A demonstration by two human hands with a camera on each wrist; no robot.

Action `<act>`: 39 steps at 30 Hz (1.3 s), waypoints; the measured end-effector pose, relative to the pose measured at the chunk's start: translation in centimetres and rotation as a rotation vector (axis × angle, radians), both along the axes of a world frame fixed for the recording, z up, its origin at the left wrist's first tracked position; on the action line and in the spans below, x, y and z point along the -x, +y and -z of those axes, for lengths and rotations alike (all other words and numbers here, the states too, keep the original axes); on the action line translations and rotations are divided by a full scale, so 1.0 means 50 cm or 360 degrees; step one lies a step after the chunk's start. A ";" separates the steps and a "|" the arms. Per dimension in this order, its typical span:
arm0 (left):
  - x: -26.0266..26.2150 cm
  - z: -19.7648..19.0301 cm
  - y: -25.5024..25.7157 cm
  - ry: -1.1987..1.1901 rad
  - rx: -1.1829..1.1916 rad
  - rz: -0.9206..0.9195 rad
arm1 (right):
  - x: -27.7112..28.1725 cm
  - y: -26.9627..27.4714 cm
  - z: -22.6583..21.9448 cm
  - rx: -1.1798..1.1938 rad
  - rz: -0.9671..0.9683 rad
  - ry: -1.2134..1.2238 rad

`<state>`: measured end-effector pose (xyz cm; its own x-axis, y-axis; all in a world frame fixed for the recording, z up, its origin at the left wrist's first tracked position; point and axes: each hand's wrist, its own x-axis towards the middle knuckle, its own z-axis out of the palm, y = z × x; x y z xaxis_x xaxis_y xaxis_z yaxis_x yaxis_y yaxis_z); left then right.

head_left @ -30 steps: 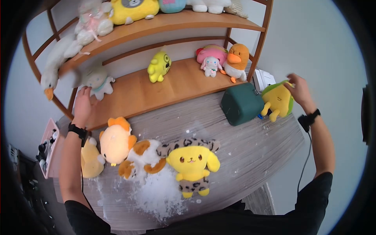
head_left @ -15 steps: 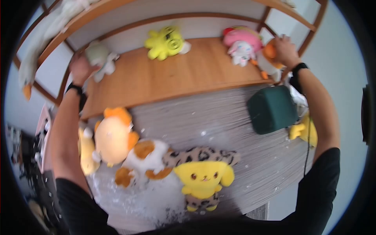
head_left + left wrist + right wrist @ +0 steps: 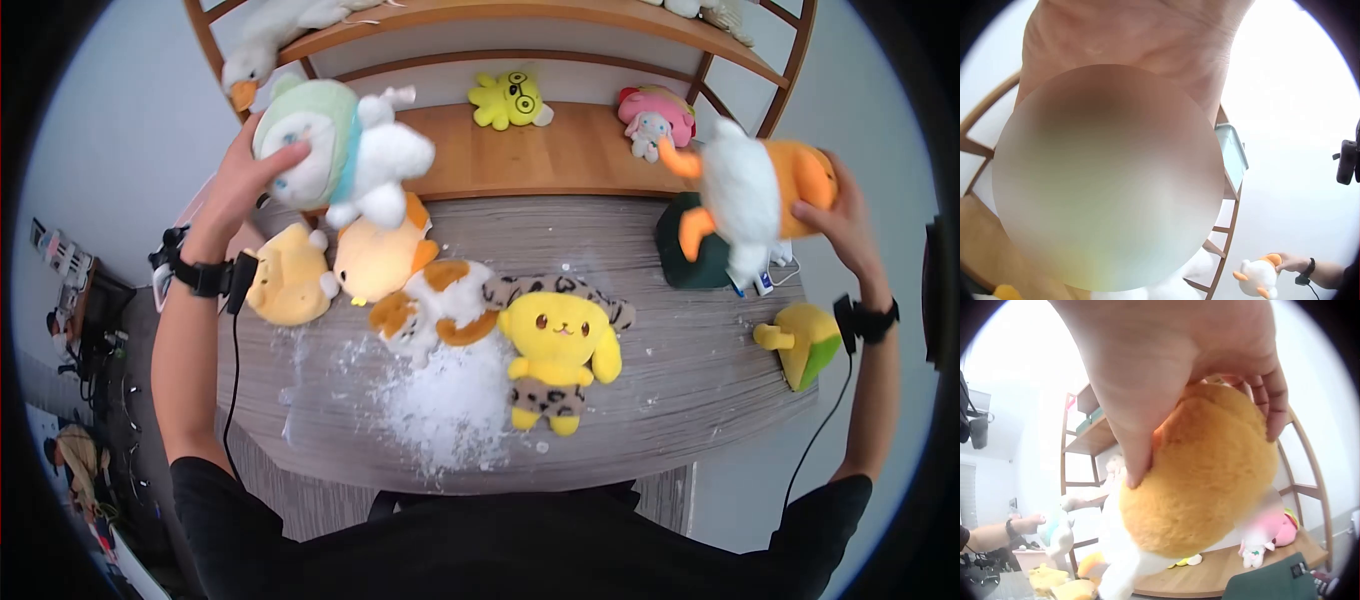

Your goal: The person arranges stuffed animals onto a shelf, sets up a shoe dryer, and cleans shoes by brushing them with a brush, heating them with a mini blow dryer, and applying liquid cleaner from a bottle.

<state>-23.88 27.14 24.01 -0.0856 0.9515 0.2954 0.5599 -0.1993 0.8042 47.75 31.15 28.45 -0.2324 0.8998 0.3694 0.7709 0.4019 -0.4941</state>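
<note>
My left hand grips a white plush toy with a pale green hood and blue scarf by its head, the thumb across its face. The toy is tipped sideways above the table's left part. On the other side, my right hand holds a plush duck by its orange head, its white body and orange feet pointing left. From the right wrist view, thumb and fingers wrap the duck's fuzzy orange head. A blurred disc hides most of the left hand's hold in the left wrist view.
On the table lie a yellow plush dog, a cat plush, a round orange plush, a yellow plush and white powder. A green box stands right. The shelf holds several plush toys.
Both hands have come back from the shelf, lifting the white hooded plush and the duck off it. Earlier, the right hand let go of the yellow-green plush at the table's right.
</note>
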 end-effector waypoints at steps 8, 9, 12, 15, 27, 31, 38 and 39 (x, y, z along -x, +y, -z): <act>0.146 0.116 -0.301 0.0042 0.0124 0.0070 | -0.081 -0.229 0.161 0.0394 0.0064 0.0461; 0.182 0.172 -0.328 0.0022 0.0383 0.0000 | -0.087 -0.247 0.223 0.0433 0.0112 0.0532; 0.167 0.352 -0.412 0.0306 0.0669 -0.0100 | -0.080 -0.313 0.407 0.0420 0.0528 -0.0153; 0.175 0.446 -0.467 -0.0032 0.0612 -0.0456 | -0.033 -0.365 0.452 0.0396 0.0680 -0.0332; -0.099 0.085 -0.002 0.1240 -0.0130 0.0028 | -0.069 -0.223 0.263 -0.0053 0.0624 -0.0169; -0.210 0.131 0.380 0.1429 -0.0226 0.0359 | 0.009 0.017 0.164 -0.0290 0.0249 -0.0435; -0.385 0.362 0.822 0.1427 -0.0069 0.0321 | 0.165 0.670 0.232 0.0153 0.0157 -0.1107; -0.396 0.403 0.830 0.1376 -0.0032 0.0283 | 0.212 0.689 0.245 0.0253 0.0172 -0.1198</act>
